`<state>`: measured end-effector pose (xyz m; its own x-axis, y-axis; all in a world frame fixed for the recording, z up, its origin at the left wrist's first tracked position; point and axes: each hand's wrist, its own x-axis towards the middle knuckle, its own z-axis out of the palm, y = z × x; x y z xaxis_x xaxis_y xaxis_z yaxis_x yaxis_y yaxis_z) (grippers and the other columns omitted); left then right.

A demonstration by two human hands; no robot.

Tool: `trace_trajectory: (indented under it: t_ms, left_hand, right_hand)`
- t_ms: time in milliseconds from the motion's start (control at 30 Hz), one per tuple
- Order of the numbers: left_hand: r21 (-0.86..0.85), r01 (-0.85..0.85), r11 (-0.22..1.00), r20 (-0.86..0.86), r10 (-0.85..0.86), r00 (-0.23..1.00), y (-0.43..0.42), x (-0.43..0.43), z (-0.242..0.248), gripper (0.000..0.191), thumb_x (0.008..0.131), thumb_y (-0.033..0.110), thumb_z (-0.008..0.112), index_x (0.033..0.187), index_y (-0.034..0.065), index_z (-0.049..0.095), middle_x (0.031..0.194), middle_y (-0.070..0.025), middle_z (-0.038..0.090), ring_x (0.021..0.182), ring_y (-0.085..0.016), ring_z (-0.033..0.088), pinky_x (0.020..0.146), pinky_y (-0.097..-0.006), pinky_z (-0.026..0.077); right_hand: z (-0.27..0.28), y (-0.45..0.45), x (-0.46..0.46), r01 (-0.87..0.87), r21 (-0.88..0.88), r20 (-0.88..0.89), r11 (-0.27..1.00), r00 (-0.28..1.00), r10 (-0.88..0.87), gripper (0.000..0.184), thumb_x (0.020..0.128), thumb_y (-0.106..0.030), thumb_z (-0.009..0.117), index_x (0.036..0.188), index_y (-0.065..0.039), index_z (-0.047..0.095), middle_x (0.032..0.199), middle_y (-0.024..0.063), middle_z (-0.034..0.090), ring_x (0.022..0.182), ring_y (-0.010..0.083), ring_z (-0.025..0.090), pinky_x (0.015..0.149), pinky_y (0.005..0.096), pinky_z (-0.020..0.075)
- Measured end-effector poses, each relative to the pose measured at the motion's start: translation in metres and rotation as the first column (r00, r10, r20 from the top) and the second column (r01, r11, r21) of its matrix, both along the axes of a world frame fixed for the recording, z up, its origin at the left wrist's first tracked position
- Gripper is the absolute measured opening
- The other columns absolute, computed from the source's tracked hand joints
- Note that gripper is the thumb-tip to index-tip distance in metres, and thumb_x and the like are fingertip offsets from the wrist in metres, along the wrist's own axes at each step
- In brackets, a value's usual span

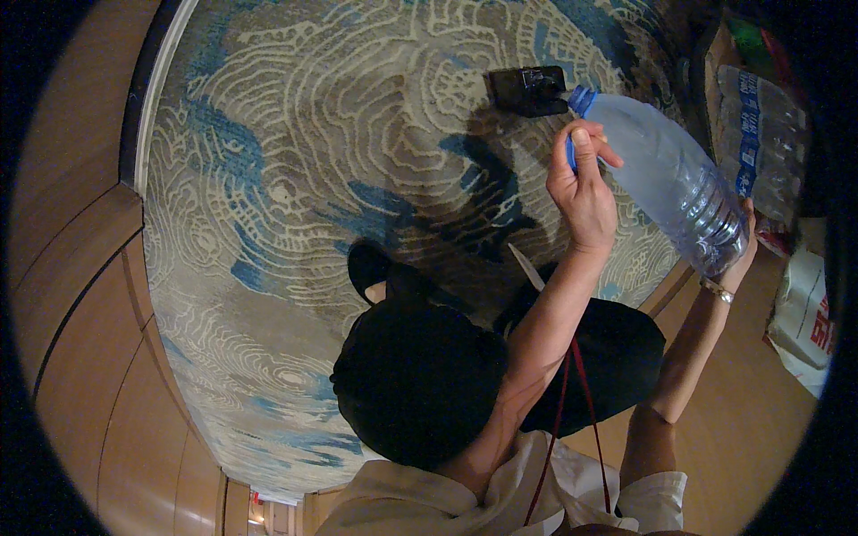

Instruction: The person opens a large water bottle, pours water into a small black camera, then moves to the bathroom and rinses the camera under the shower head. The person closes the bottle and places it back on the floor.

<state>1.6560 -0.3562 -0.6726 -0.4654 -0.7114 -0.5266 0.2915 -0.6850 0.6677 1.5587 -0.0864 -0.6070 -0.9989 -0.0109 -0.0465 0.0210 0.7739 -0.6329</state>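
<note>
A large clear plastic water bottle (660,151) is held up at a slant, its neck to the upper left and its base to the lower right. Blue plastic (583,100) rings the neck; whether the mouth is covered I cannot tell. My right hand (745,238), with a metal band at the wrist, grips the bottle near its base, and most of its fingers are hidden behind it. Just below the neck, my left hand (583,174) pinches a curved blue plastic piece (571,153), perhaps a carry handle. Beyond the neck, a black object (528,90) appears on the patterned carpet (375,154).
A plastic-wrapped pack of clear bottles (761,141) stands at the right, beside a white bag (808,315) bearing red writing. Wood panels (87,268) line the left side. My dark-clothed knees (419,382) and a red lanyard (560,429) are below my arms.
</note>
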Motion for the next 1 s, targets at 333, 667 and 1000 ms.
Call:
trace_trajectory:
  t_ms: [333, 667, 1000]
  left_hand:
    - [-0.019, 0.025, 0.999, 0.025, -0.025, 0.999, -0.002, 0.001, 0.000, 0.027, 0.101, 0.026, 0.042, 0.095, 0.0040, 0.056, 0.064, 0.0007, 0.052, 0.063, -0.007, 0.047, 0.067, -0.0233, 0.039]
    - [-0.038, 0.014, 0.999, 0.013, -0.013, 1.000, -0.002, 0.001, -0.002, 0.029, 0.100, 0.029, 0.043, 0.095, 0.0035, 0.056, 0.068, -0.0014, 0.054, 0.062, -0.008, 0.049, 0.065, -0.0240, 0.039]
    - [0.004, 0.014, 1.000, 0.025, -0.014, 1.000, -0.001, 0.000, -0.001, 0.026, 0.101, 0.026, 0.042, 0.095, 0.0041, 0.056, 0.063, 0.0004, 0.051, 0.064, -0.007, 0.048, 0.070, -0.0243, 0.040]
  right_hand:
    - [-0.004, 0.002, 0.000, 0.006, 0.037, -0.008, 0.999, 1.000, -0.006, 0.043, 0.092, -0.013, 0.048, 0.133, -0.001, 0.046, 0.108, 0.0113, 0.067, 0.091, 0.0174, 0.064, 0.082, 0.0298, 0.0501]
    - [0.001, -0.011, 0.004, 0.037, 0.024, 0.007, 0.999, 0.999, -0.037, 0.039, 0.095, -0.014, 0.045, 0.131, 0.001, 0.048, 0.109, 0.0092, 0.066, 0.090, 0.0162, 0.063, 0.083, 0.0293, 0.0491]
    - [-0.005, 0.004, -0.001, 0.000, 0.014, -0.018, 1.000, 1.000, 0.001, 0.043, 0.091, -0.014, 0.050, 0.131, 0.001, 0.048, 0.108, 0.0129, 0.067, 0.091, 0.0190, 0.064, 0.083, 0.0306, 0.0491]
